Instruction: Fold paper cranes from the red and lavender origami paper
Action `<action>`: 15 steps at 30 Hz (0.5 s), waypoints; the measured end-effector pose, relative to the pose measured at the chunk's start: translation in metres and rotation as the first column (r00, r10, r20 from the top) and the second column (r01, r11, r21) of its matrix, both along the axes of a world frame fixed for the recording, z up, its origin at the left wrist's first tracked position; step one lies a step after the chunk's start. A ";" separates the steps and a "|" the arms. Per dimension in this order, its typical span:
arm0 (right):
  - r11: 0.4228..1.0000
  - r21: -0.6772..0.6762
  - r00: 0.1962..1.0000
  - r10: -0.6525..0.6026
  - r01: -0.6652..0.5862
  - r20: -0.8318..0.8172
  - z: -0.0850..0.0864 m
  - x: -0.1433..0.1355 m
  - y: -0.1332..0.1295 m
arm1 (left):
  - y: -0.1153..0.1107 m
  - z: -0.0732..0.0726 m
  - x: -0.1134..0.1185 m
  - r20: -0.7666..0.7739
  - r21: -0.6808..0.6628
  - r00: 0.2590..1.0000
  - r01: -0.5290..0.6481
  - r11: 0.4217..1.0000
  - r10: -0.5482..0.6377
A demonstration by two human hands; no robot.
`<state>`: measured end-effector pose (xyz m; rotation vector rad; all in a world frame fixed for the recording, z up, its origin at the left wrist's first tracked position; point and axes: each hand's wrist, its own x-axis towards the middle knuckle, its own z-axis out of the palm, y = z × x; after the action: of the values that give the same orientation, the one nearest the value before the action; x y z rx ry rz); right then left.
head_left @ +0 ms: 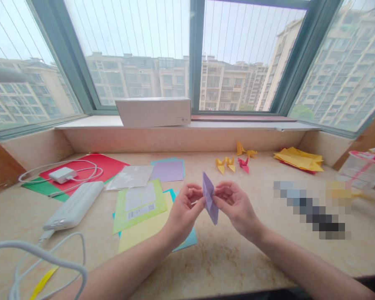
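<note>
A folded purple origami paper [209,198], a narrow diamond shape with pointed ends, is held upright above the counter. My left hand [187,204] pinches its left side between thumb and fingers. From the other side my right hand [233,203] grips it the same way, thumb near the middle. Behind it stand several small yellow folded paper cranes [230,164] and a red paper crane [243,165]. Left of my hands lie a green patterned paper packet [140,204] and a pale yellow sheet [143,233], with blue sheets partly underneath.
A white power bank [76,206], a charger [63,175] and looping cables lie at left over red paper [90,166]. Purple sheets [168,171] are behind. Yellow papers [298,159] and a plastic cup [362,168] are at right. A white box [154,112] stands on the sill.
</note>
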<state>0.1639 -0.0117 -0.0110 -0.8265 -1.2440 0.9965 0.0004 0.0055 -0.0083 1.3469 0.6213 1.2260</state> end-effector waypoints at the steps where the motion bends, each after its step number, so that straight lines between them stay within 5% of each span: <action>1: 1.000 -0.015 1.000 0.007 -0.007 -0.013 0.000 0.000 0.001 | 0.000 0.000 0.000 0.013 0.000 1.000 0.004 1.000 -0.004; 9: 0.994 -0.112 1.000 0.000 0.002 0.013 0.004 0.005 0.002 | -0.004 -0.001 0.000 -0.081 0.064 0.996 0.030 0.997 -0.025; 15: 0.998 -0.006 0.987 -0.067 0.069 0.148 0.002 0.003 -0.004 | -0.006 0.001 -0.002 -0.155 0.035 0.988 0.032 0.999 -0.026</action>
<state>0.1669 -0.0162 -0.0095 -0.9590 -1.3280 0.9008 -0.0018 0.0000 -0.0075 1.4881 0.6878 1.1214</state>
